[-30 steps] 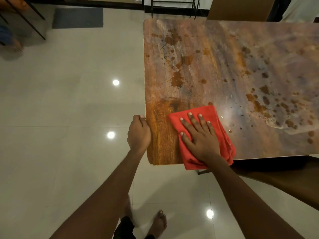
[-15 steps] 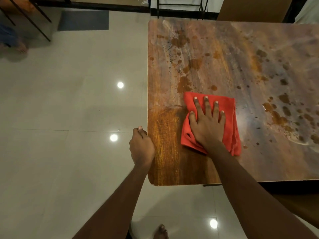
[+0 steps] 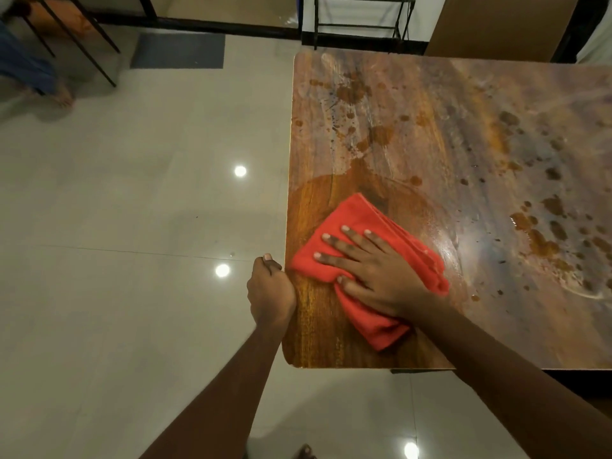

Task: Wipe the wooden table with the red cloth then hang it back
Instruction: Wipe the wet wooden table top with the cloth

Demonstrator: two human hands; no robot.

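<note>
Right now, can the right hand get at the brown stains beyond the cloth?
Probably yes: the right hand lies flat on the cloth, and only bare table separates it from the stains.

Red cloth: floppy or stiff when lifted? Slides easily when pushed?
Probably floppy: the red cloth lies in soft folded layers under the flat right hand. Likely slides easily: the wooden table looks glossy and wet beside it.

- The room is dim and warmly lit; round ceiling lamps show as small white spots on the glossy floor (image 3: 132, 293).
- A pale sheen of glare lies on the wet wooden table (image 3: 443, 240).
- The upper left corner is motion-blurred, and the table's edges bow.
</note>
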